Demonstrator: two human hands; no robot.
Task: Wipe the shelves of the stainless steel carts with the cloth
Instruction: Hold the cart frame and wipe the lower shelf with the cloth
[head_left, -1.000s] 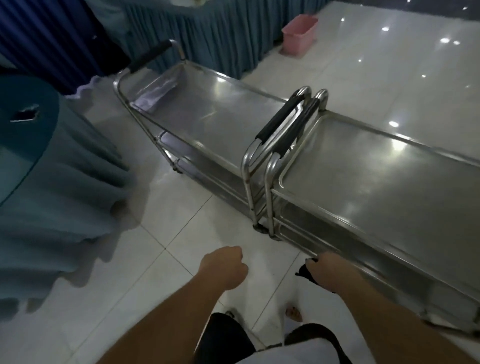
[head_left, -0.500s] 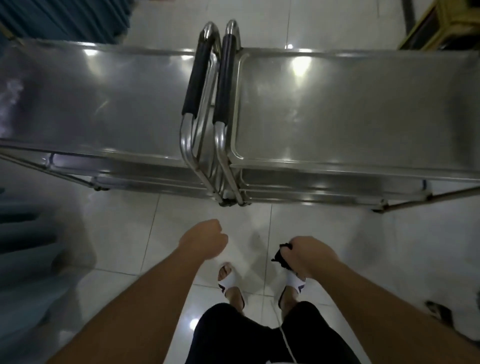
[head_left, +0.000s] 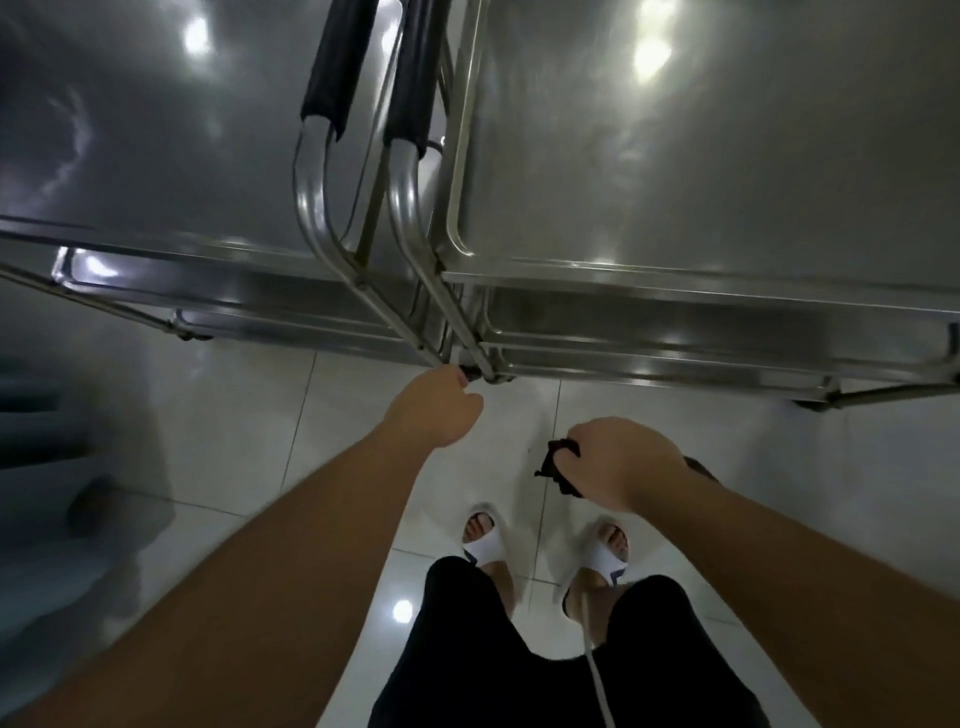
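Two stainless steel carts stand side by side just beyond the person's knuckles, the left cart and the right cart meeting at their black-padded push handles, whose bent tubes run down toward the fingers. The left hand is curled into a loose fist, fingers folded under and holding nothing visible; its knuckles sit right at the bottom of the carts' upright tubes, though whether they touch the metal cannot be told. The right hand is closed around a dark cloth, fingers wrapped tight, a bunch of fabric poking out on the thumb side. That hand hangs short of the right cart's lower shelves, well apart from them, above the white tiled floor and white sandals.
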